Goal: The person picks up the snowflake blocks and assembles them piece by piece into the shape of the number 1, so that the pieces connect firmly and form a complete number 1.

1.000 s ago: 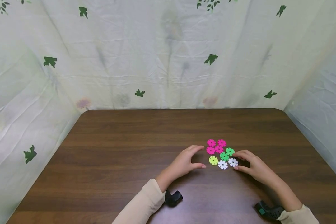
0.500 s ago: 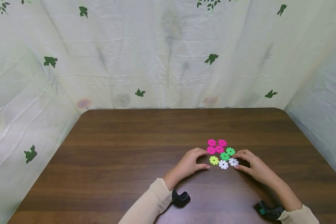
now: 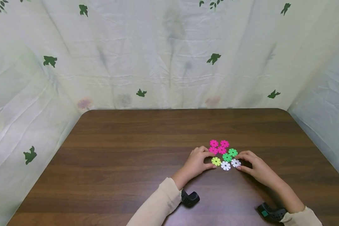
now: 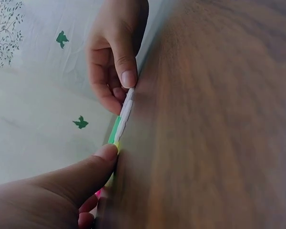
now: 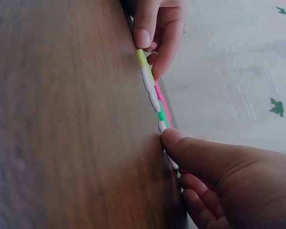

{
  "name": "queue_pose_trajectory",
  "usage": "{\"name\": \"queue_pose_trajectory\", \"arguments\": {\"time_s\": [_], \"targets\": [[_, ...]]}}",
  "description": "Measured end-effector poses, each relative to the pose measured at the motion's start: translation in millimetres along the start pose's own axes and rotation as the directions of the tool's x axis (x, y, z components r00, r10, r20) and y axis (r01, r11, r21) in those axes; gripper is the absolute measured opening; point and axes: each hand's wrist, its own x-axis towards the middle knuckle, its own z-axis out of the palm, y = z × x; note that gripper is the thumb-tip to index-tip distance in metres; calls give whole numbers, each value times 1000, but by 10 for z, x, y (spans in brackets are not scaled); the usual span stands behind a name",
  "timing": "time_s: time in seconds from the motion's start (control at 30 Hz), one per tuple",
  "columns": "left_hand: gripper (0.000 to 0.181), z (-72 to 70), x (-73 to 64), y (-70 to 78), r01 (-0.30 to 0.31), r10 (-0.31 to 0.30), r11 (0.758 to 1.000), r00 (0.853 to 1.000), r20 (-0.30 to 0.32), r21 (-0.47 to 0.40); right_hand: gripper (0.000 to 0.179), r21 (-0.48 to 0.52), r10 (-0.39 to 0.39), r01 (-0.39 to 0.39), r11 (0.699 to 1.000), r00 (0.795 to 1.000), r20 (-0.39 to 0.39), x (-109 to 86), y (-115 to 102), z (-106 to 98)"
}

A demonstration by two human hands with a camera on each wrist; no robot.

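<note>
Notched plastic snowflake discs lie flat in a cluster on the brown wooden table (image 3: pixel 115 175). My left hand (image 3: pixel 196 161) has thumb and index finger at the edges of the yellow snowflake disc (image 3: pixel 216 161), pinching it. On the opposite side, my right hand (image 3: pixel 257 166) pinches the right-hand white snowflake disc (image 3: pixel 235 163) between thumb and fingers. A second white snowflake disc (image 3: pixel 225 165) lies between the two hands. Green snowflake discs (image 3: pixel 227 157) sit just behind the white ones. Several pink snowflake discs (image 3: pixel 221 149) form the back of the cluster; the left fingers partly cover one.
Black wrist devices (image 3: pixel 190 199) are worn on both forearms, near beige sleeves (image 3: pixel 161 201). Behind the table's far edge hangs a pale cloth (image 3: pixel 169 62) with green leaf and bird shapes, and similar cloth stands at both sides.
My left hand has moved right, from beside the cluster to the yellow disc, its thumb and index finger closing on it. My right hand has stayed at the white disc.
</note>
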Motion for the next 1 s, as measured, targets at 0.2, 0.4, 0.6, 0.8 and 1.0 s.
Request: {"name": "queue_pose_trajectory", "arguments": {"time_s": [0.2, 0.4, 0.6, 0.8, 1.0], "targets": [[39, -5, 21, 54, 25, -25, 999, 1000, 3, 49, 24, 10, 10, -10, 1000, 1000, -20, 12, -6, 18], [35, -1, 33, 92, 40, -41, 995, 999, 6, 88, 28, 73, 29, -28, 997, 999, -21, 18, 6, 25], [35, -36, 50, 98, 67, -66, 997, 997, -38, 35, 28, 117, 13, -12, 993, 1000, -5, 34, -21, 17], [31, -159, 58, 97, 73, -80, 995, 991, -109, -63, 24, 145, 30, -29, 989, 999, -9, 78, -75, -23], [32, -340, 36, 99, 70, -78, 996, 987, -142, -61, 16, 167, 52, -48, 985, 998, -18, 177, -147, -64]]}}
